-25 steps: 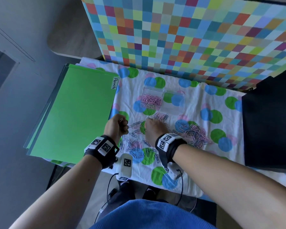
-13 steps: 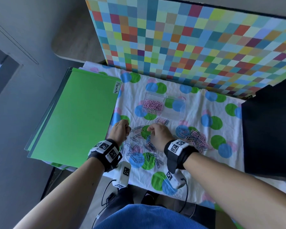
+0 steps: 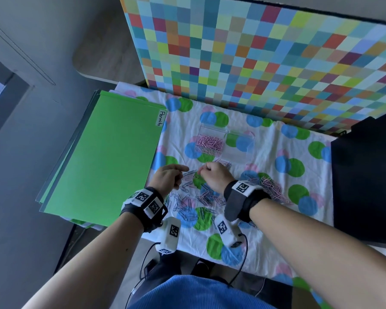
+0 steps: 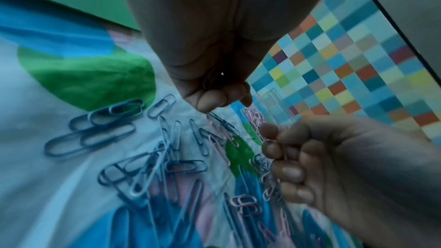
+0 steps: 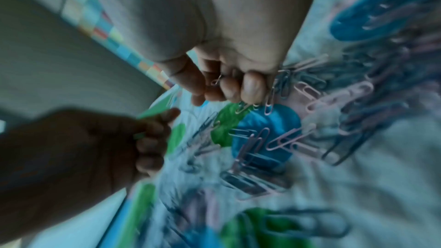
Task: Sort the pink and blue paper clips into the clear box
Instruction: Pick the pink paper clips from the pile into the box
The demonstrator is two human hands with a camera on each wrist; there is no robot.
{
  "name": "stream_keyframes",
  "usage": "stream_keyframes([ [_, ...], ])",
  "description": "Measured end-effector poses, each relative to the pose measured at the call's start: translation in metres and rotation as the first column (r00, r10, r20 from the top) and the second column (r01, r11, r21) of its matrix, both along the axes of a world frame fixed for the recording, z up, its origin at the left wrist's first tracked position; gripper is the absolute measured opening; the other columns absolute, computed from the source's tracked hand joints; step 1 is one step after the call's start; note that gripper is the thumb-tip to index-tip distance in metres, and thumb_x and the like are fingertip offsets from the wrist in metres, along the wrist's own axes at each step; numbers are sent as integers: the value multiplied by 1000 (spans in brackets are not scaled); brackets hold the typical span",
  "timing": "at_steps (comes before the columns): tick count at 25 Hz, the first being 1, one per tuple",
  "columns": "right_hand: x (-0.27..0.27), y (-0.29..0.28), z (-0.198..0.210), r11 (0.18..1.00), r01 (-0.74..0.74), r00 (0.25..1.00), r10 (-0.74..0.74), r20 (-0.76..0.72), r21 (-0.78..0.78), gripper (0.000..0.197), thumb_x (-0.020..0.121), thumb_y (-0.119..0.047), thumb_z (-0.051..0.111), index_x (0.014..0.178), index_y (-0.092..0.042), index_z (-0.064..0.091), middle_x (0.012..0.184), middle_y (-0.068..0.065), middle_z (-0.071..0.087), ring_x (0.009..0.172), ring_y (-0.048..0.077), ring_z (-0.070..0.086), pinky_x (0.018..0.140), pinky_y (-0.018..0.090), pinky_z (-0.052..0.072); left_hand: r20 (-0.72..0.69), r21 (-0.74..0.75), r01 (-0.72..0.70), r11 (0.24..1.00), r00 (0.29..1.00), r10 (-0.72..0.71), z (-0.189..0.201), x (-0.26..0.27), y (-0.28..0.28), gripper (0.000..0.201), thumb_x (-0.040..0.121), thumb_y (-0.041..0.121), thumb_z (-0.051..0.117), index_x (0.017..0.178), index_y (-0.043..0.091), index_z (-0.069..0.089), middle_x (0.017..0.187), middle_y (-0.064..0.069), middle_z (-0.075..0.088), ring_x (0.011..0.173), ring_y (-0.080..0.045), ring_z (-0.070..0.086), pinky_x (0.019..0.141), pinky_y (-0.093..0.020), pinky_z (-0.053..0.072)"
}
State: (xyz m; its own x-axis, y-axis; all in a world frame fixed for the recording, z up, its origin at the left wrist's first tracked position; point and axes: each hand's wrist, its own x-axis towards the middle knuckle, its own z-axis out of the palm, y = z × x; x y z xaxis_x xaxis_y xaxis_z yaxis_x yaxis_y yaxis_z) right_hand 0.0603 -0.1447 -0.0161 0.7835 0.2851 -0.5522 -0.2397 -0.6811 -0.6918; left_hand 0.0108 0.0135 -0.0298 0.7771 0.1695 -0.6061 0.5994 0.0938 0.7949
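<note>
Since a second ago, your left hand (image 3: 168, 178) stretches its forefinger toward the blue clips (image 3: 188, 214); your right hand (image 3: 216, 175) pinches pink paper clips (image 5: 216, 81). Far, just beyond, lies the clear plastic box (image 3: 226, 142), nearer the right hand.

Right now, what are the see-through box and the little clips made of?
The clear box looks like hard, glossy plastic: the cloth's dots show through it. The paper clips look like bent wire, probably metal, with a smooth pink or blue coating.

left hand (image 3: 168, 177) went from a closed fist to poking its forefinger out toward the scattered blue wire paper clips (image 3: 188, 173), right hand (image 3: 216, 175) shifted closer.
</note>
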Motion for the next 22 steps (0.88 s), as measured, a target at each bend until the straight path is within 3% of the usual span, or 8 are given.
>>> stream_keyframes([
  [2, -4, 5, -2, 962, -208, 958, 236, 160, -175, 8, 87, -16, 55, 90, -14, 63, 86, 0, 61, 74, 18, 57, 62, 26, 43, 27, 377, 182, 908, 978, -208, 0, 1, -1, 25, 88, 5, 46, 85, 16, 68, 66, 3, 53, 55, -14, 46, 52, -23, 35],
  [4, -9, 11, -5, 898, -322, 874, 404, 270, -300, 6, 86, -16, 60, 91, -14, 61, 94, 2, 60, 81, 22, 58, 67, 30, 46, -55, 710, 372, 598, 876, -480, -1, -1, -4, 17, 86, 13, 55, 94, 20, 69, 82, 3, 59, 72, -16, 57, 64, -25, 46],
  [6, -11, 17, -6, 866, -349, 820, 467, 331, -358, 8, 85, -14, 62, 92, -10, 60, 98, 7, 59, 82, 25, 59, 68, 32, 48, -153, 797, 466, 386, 772, -617, -4, -3, -4, 17, 89, 19, 57, 104, 20, 64, 98, 0, 58, 85, -20, 60, 77, -33, 51],
  [8, -9, 22, -5, 841, -353, 806, 496, 323, -410, 10, 84, -10, 64, 92, -7, 59, 99, 8, 57, 80, 26, 59, 64, 29, 43, -171, 818, 476, 322, 736, -656, -7, -2, -1, 14, 91, 22, 56, 103, 18, 62, 101, -1, 56, 85, -22, 61, 77, -37, 54],
  [13, -10, 21, -1, 824, -369, 802, 516, 300, -431, 9, 84, 2, 58, 90, -5, 57, 94, 10, 60, 75, 25, 57, 61, 29, 41, -178, 817, 482, 315, 732, -658, -7, -2, 0, 10, 92, 21, 51, 95, 14, 57, 95, -3, 51, 81, -24, 58, 70, -35, 51],
  [18, -9, 19, 2, 810, -428, 788, 551, 272, -402, 18, 83, 9, 54, 96, -4, 55, 94, 11, 61, 78, 26, 60, 61, 29, 41, 60, 761, 267, 591, 878, -474, -8, -10, 8, 8, 86, 11, 57, 92, 13, 62, 89, -1, 67, 77, -18, 61, 73, -29, 50],
  [21, -8, 22, 2, 801, -427, 828, 533, 176, -419, 18, 85, 2, 58, 101, -5, 54, 101, 10, 58, 84, 26, 60, 64, 30, 41, -24, 682, 339, 648, 896, -443, -3, -8, 3, 21, 87, 9, 50, 102, 15, 64, 84, 2, 63, 63, -15, 51, 61, -25, 41],
  [22, -9, 22, 2, 797, -424, 838, 526, 148, -431, 17, 86, -2, 58, 102, -6, 54, 103, 10, 56, 88, 27, 59, 66, 30, 41, -40, 579, 359, 732, 909, -414, -2, -6, 0, 22, 88, 8, 45, 94, 13, 66, 77, 2, 59, 58, -14, 46, 56, -25, 37],
])
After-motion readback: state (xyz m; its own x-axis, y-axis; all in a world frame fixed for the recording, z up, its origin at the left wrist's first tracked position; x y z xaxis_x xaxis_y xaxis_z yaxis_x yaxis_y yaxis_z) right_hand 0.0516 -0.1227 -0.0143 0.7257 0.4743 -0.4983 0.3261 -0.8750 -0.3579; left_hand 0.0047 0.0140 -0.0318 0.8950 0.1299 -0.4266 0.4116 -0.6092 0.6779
